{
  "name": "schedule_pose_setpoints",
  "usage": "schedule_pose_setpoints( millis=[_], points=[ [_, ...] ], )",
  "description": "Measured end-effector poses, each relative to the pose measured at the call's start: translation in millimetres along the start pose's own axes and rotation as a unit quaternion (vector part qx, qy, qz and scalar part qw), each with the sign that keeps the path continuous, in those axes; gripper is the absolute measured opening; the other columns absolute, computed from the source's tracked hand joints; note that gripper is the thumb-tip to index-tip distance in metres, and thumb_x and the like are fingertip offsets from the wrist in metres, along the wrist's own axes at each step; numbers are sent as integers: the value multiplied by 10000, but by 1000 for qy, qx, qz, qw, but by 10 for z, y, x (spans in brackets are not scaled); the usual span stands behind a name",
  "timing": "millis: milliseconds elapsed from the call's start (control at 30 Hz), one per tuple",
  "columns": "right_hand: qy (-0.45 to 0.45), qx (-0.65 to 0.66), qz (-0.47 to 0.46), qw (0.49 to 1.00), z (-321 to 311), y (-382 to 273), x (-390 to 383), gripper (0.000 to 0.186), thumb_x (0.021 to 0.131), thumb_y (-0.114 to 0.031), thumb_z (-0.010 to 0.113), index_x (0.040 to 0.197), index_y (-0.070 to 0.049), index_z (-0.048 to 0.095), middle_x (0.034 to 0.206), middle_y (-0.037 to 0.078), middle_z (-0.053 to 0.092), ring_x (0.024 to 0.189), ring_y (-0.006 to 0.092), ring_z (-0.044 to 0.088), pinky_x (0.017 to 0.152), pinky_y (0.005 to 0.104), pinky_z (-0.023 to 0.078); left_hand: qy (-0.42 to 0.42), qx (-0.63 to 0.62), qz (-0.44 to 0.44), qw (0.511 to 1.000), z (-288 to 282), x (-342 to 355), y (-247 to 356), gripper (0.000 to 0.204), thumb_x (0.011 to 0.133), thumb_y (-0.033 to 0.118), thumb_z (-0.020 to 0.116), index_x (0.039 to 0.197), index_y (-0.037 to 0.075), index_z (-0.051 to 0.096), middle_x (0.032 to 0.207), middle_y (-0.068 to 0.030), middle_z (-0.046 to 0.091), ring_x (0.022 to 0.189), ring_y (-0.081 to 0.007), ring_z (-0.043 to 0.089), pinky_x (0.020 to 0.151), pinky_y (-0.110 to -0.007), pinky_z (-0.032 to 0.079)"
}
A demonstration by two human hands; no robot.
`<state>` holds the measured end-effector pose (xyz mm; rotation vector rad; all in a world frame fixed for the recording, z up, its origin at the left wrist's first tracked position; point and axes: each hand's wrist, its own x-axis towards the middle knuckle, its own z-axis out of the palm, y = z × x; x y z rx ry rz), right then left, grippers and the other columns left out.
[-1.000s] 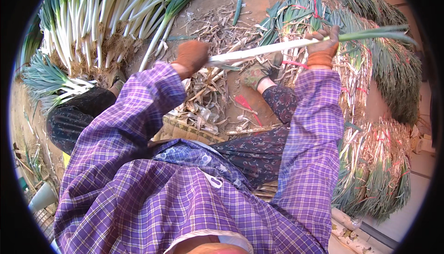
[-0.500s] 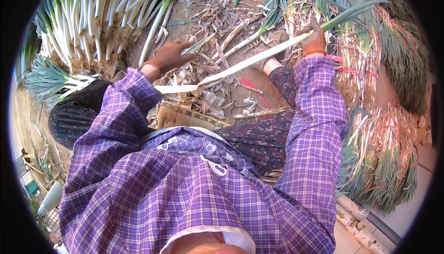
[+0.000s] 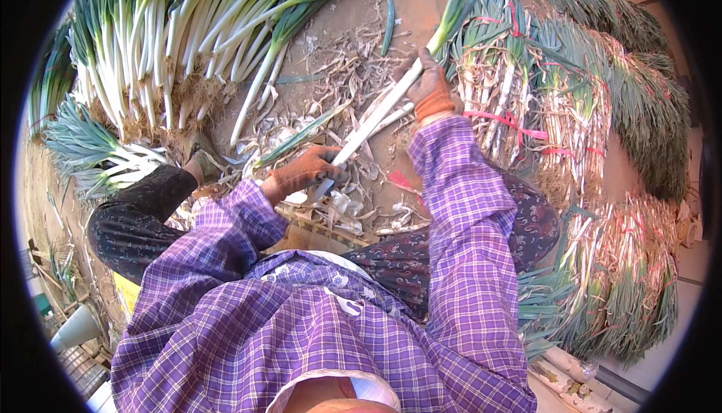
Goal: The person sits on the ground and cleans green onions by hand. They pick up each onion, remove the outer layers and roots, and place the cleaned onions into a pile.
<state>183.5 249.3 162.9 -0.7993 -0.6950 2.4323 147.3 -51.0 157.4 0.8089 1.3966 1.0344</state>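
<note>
Leek point(image 3: 376, 116) root end buried inside left hand point(image 3: 304, 172) | its green top runs off the frame's upper edge | right hand point(image 3: 432, 90) fingers hidden behind the leek | bundled leeks point(image 3: 624, 293) right of it cut by the dark rim

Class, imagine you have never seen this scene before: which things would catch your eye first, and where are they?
First, the long white leek held slantwise at the centre, the left hand in an orange glove at its lower end and the right hand higher up. Next, the loose pile of leeks at upper left, and the bundles tied with red bands stacked down the right. Dry peelings litter the ground between.
</note>
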Motion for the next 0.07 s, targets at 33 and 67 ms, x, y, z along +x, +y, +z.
schedule_pose_setpoints(
  millis=[33,67],
  points=[
    [-8,-9,20,1000,-34,190,-68,157,880,-272,634,937,-135,583,735,40,601,640,248,607,635,522,544,-29,73,-9,997,-47,45,-112,407,817,67,643,1218,51,573,934,-4,623,818,-98,549,740,-245,464],
    [6,-22,0,1000,-259,345,43,177,878,-283,643,930,-124,584,753,34,606,653,241,610,659,541,541,-34,68,-16,997,-6,36,-157,407,817,67,643,1218,51,573,934,-4,623,818,-98,549,740,-245,464]
  ],
)
